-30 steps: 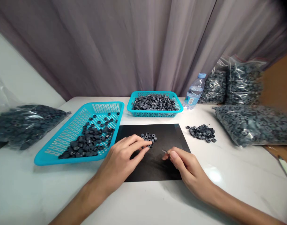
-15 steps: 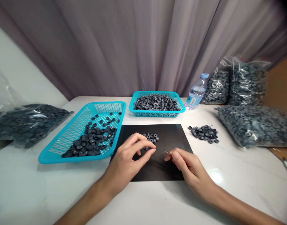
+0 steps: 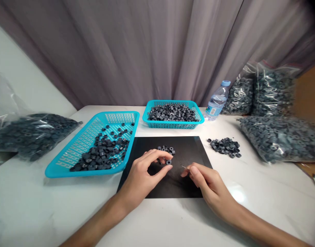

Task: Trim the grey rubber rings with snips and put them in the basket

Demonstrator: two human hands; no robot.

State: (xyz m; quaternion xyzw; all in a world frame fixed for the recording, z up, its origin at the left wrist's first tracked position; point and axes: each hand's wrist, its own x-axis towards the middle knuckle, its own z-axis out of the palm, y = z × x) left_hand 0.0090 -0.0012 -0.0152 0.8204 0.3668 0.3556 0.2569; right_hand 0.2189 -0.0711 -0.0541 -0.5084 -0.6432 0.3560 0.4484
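Where left grip point(image 3: 140, 175) curls, dark ring point(image 3: 168, 162) between fingertips point(image 3: 168, 168)

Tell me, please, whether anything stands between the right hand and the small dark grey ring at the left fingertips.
Nothing visible: only flat black mat shows between the thin metallic tool in the right hand and the ring.

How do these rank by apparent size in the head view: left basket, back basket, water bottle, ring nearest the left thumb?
1. Left basket
2. Back basket
3. Water bottle
4. Ring
True basket sizes are unsure: the left one sits nearer.
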